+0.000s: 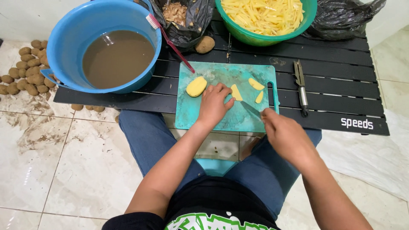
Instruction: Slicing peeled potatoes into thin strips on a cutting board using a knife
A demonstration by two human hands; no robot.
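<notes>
Three cut pieces of peeled potato lie on my teal cutting board (221, 74): one slice (236, 92) right at my left fingertips, and two smaller wedges (256, 84) just beyond it toward the board's handle slot. A half potato (196, 86) waits on the other side of my left hand (213, 104), which rests palm down with fingers curled, steadying the slice. My right hand (283, 132) is closed around a knife (251, 110), the blade angled across the board toward the slice. To cut well here, I judge I should lay the slice flat side down, tuck my fingertips back, and draw the blade in even strokes so the sticks match.

Beyond the board, a green bowl (309, 17) holds a heap of cut potato sticks (264, 15). A blue basin (64, 38) of muddy water sits to the left, a red-handled toothbrush (170, 42) leaning on its rim. A black bag (200, 17) holds peelings, with an unpeeled potato (205, 44) beside it. A peeler (300, 87) lies on the black slatted table (341, 68), and more unpeeled potatoes (25, 70) are piled on the floor.
</notes>
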